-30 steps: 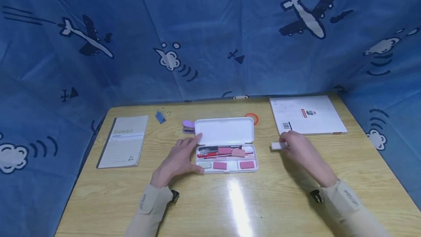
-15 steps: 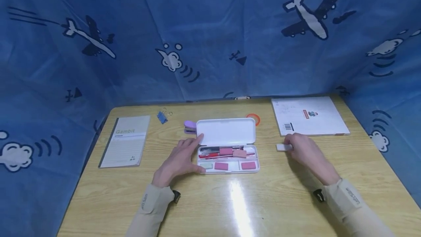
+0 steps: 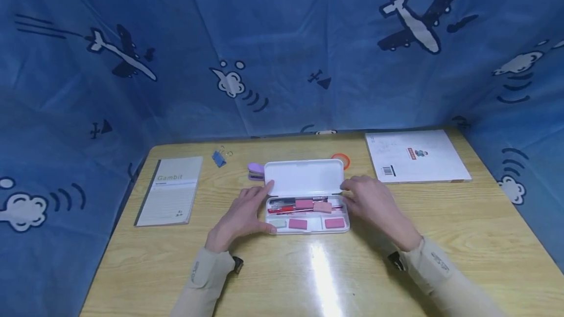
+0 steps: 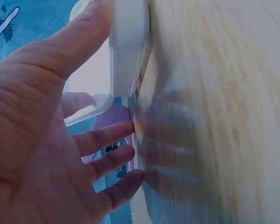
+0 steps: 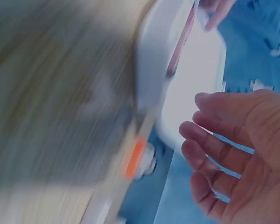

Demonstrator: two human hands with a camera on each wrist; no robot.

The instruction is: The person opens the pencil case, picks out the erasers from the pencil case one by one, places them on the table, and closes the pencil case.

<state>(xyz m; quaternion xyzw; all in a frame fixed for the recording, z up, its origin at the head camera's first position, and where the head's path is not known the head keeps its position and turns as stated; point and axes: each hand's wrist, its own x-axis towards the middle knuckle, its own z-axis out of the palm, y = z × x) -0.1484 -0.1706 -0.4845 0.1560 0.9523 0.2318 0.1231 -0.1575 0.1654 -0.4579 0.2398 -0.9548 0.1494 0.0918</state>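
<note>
A white pencil case (image 3: 310,231) lies on the table with its lid (image 3: 304,177) raised at the back. Pens (image 3: 282,208) fill its long compartment, and two pink erasers lie across them; the front compartments hold a pale green eraser (image 3: 278,223) and pink erasers (image 3: 297,224). My left hand (image 3: 240,216) spreads along the left side, thumb at the front corner and index fingertip by the lid; its other fingers extend in the left wrist view. At the right end, beside the hinge, is my right hand (image 3: 374,204). Its fingers are loosely bent around nothing in the right wrist view (image 5: 224,149).
A purple stapler (image 3: 255,170) stands left of the lid, an orange tape roll (image 3: 341,160) behind it. Further left are a blue binder clip (image 3: 219,158) and a Gambit notebook (image 3: 171,192). A white book (image 3: 416,155) lies at back right; blue curtain surrounds the table.
The right hand, which held a small white block to the right of the case, has moved left to the case's right end. The block is out of sight. The left hand stays put.
</note>
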